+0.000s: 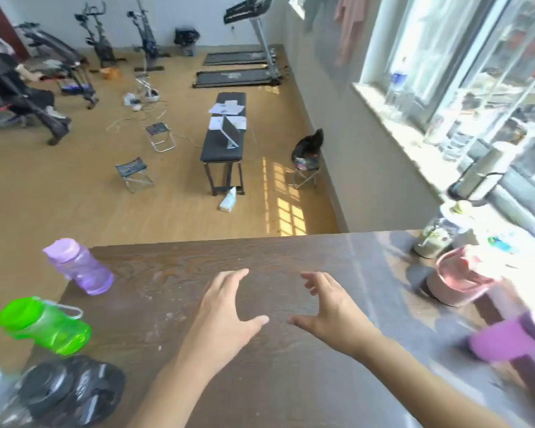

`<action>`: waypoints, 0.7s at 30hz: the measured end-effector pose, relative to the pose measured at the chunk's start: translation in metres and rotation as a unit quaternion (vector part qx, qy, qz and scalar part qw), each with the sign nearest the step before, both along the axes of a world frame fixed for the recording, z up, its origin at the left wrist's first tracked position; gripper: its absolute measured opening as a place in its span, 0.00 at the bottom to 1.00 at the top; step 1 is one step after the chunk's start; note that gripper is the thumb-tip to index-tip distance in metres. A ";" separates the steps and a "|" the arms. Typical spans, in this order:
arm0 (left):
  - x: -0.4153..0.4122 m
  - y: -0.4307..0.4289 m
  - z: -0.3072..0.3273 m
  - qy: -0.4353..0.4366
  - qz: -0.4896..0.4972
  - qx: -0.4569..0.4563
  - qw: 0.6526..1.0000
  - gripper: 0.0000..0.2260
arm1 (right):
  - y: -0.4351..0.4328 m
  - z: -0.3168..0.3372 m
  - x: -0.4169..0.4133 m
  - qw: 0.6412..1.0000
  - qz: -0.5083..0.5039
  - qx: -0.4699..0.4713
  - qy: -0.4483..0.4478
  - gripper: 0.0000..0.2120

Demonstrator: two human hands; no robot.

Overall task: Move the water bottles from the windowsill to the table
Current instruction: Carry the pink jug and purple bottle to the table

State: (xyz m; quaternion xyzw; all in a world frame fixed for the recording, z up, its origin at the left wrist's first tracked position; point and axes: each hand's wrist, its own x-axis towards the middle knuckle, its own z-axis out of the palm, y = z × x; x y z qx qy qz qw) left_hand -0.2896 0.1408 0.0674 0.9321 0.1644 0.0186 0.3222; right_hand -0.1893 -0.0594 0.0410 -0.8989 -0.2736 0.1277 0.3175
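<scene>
Both of my hands hover empty over the middle of the dark wooden table [291,251], the left hand [226,316] and right hand [331,313] spread wide, thumbs pointing at each other with bare wood between them. At the table's left edge I have a translucent lilac plastic bottle [79,267] standing, and nearer me a bright green plastic bottle with a cord loop [44,325], so those two look delivered. Over to the far right, on the pale stone windowsill [393,128], I see a clear plastic water bottle with a blue label [397,84] standing upright, long axis vertical, right against the glass. That is what I judge comes next. It lies up and to the right of both hands, well apart from them, and my right hand is the nearer one. Closer along the sill there is more clutter, too blurred for me to name. A pink tub [460,282] sits at the table's right.
</scene>
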 end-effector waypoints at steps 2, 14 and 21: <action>0.036 -0.037 0.000 0.006 -0.047 0.001 0.999 0.36 | -0.048 0.005 0.011 0.998 -0.054 -0.001 -0.025 0.39; 0.216 -0.318 0.007 0.022 -0.333 0.019 0.942 0.31 | -0.311 0.010 0.045 0.908 -0.374 -0.124 -0.144 0.26; 0.288 -0.419 -0.029 -0.049 -0.323 0.080 0.942 0.24 | -0.370 -0.031 0.066 0.900 -0.421 -0.111 -0.014 0.31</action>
